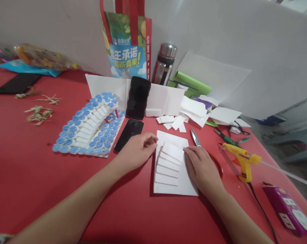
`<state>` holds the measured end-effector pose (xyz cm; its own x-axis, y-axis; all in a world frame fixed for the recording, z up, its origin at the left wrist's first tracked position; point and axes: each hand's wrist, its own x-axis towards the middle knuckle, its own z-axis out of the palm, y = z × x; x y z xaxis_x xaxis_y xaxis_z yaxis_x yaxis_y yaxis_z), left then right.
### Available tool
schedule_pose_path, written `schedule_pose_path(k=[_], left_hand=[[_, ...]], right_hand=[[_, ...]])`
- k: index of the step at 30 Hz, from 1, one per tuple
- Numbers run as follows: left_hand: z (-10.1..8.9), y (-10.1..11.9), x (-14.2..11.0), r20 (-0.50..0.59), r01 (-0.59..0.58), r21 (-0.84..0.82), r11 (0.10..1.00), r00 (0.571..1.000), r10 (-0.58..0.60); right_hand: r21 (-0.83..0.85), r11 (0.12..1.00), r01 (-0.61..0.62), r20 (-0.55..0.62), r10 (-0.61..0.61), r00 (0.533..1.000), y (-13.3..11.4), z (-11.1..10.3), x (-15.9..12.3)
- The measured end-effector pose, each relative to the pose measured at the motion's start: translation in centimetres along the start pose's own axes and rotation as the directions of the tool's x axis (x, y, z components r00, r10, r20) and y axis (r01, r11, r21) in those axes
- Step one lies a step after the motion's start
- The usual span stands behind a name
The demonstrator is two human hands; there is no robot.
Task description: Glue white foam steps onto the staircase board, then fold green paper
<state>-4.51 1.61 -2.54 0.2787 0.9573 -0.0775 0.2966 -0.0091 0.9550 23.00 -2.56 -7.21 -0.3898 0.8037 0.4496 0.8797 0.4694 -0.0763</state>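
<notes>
A white foam board (179, 186) lies on the red table (28, 176) with several white foam strips (168, 162) stacked on it like steps. My left hand (137, 150) rests at the board's upper left corner, its fingers curled and touching the edge. At the right side of the stepped strips, my right hand (201, 166) lies palm down with its fingertips pressed against the top strip. Scissors (195, 138) with a red handle lie partly under my right hand.
A yellow glue gun (241, 159) and a purple power strip (288, 210) are at the right. A blue-capped foam staircase model (89, 125) and two black phones (128, 135) sit at the left. A bag (128, 51), a steel flask (165, 64) and foam scraps (194, 110) stand behind.
</notes>
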Motion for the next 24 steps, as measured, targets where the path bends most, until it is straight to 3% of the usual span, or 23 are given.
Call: schedule_pose_path(k=[4, 9, 16, 19, 24], left_hand=[[-0.9, -0.1, -0.2, 0.025, 0.023, 0.168, 0.985, 0.999, -0.028], [-1.3, 0.5, -0.4, -0.061, 0.16, 0.016, 0.987, 0.985, -0.158], [-0.5, 1.7, -2.7, -0.109, 0.186, -0.065, 0.98, 0.975, -0.192], [-0.1, 1.0, -4.0, -0.084, 0.158, -0.09, 0.983, 0.983, -0.165], [0.3, 0.2, -4.2, -0.048, 0.079, 0.016, 0.997, 0.996, -0.078]], right_hand=[[-0.019, 1.0, 0.006, 0.018, -0.006, 1.0, -0.1, 0.1, 0.0], [-0.033, 0.999, 0.033, 0.022, -0.032, 0.999, -0.1, 0.1, 0.0], [-0.053, 0.996, 0.07, 0.012, -0.069, 0.998, 0.1, 0.2, -0.2], [-0.069, 0.995, 0.074, 0.004, -0.074, 0.997, 0.0, 0.1, -0.1], [-0.081, 0.994, 0.073, 0.005, -0.073, 0.997, -0.1, 0.1, 0.0]])
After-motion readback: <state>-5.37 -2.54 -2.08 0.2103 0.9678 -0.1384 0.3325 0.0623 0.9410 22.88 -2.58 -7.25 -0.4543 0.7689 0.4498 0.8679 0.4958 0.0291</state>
